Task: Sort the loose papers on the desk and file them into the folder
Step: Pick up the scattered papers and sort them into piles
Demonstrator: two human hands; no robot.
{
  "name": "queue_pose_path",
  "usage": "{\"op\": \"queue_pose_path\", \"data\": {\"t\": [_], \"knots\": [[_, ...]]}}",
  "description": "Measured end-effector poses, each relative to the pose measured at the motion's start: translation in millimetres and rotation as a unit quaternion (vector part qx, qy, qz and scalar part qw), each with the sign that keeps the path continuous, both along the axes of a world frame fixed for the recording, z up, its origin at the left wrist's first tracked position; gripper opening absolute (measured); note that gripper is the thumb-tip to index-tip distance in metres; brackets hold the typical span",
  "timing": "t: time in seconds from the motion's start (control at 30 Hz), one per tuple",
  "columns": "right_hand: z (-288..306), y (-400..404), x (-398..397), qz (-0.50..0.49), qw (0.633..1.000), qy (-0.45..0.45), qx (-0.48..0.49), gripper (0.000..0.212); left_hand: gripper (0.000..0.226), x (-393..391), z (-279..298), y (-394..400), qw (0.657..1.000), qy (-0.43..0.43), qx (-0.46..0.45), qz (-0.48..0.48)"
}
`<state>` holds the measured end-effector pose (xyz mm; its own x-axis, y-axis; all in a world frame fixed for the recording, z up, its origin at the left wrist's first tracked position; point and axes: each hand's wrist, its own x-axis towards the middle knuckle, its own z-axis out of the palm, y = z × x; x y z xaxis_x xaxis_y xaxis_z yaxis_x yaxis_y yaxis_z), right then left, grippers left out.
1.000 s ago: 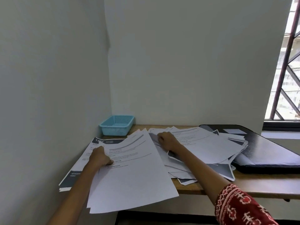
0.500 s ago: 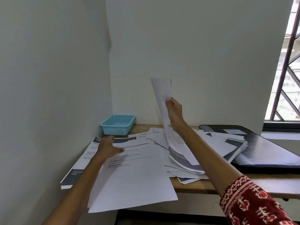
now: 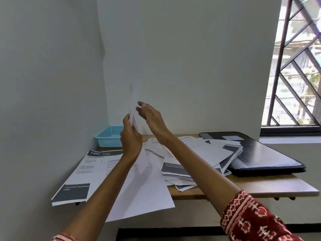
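Head view: our left hand (image 3: 131,136) grips a lifted sheet (image 3: 134,100), right hand (image 3: 150,117) released; next, lay it on a sorted pile.

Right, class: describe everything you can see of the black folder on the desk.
The black folder lies flat and closed on the right end of the wooden desk, below the window. Its cover looks smooth and slightly glossy, with a pale rectangular label near the far edge and rounded corners. The pile of loose papers overlaps its left edge. Neither hand touches it.
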<state>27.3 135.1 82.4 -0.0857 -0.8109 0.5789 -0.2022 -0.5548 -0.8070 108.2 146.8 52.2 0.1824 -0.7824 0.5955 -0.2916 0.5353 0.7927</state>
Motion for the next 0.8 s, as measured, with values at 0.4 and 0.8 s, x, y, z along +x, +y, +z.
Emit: {"op": "queue_pose_path", "data": {"t": [0.4, 0.8], "knots": [[-43, 29, -162, -0.206, 0.962, -0.086, 0.159, 0.05, 0.036, -55, 14, -3, 0.951, 0.157, 0.133, -0.23], [-76, 102, -323, -0.454, 0.866, 0.009, 0.209, 0.015, 0.048, -189, -53, 27, 0.871, -0.184, 0.204, -0.408]]}}
